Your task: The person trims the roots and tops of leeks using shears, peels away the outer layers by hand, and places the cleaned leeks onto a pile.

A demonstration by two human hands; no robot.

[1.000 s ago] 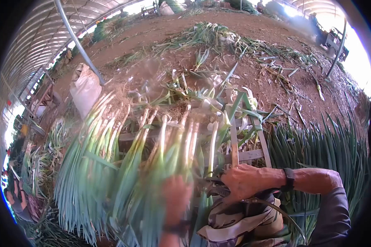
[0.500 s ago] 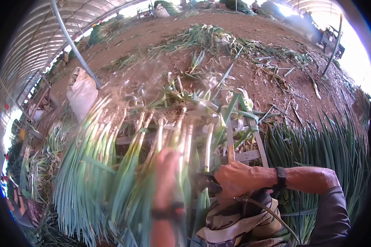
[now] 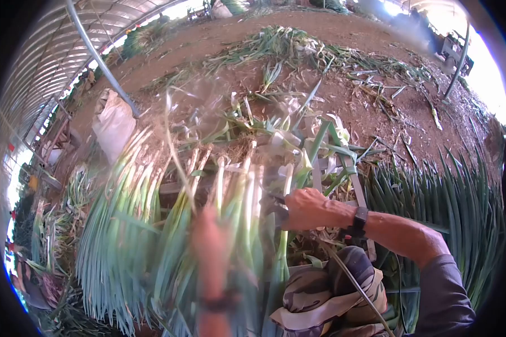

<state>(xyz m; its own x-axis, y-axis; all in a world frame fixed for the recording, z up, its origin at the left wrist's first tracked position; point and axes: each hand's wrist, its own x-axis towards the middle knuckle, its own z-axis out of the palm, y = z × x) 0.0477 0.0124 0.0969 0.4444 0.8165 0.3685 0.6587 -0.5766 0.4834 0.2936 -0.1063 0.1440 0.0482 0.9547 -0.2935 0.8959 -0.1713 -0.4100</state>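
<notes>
Green onions (image 3: 115, 236) fan out over the slatted frame (image 3: 358, 194), roots pointing toward its far edge, and here's my left hand (image 3: 209, 238), a blur over the leaves near the middle. A pale strand (image 3: 177, 154) rises from it; I can't tell whether the fingers pinch it. Over toward the frame's right edge, my right hand (image 3: 305, 209) curls tight around a dark object (image 3: 275, 206).

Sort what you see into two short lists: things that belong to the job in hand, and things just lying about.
Apparently in the job:
- left hand
- right hand
- dark object in it
- long green onions
- slatted frame

Apparently lying about:
- pale sack
- leaf heap on the soil
</notes>
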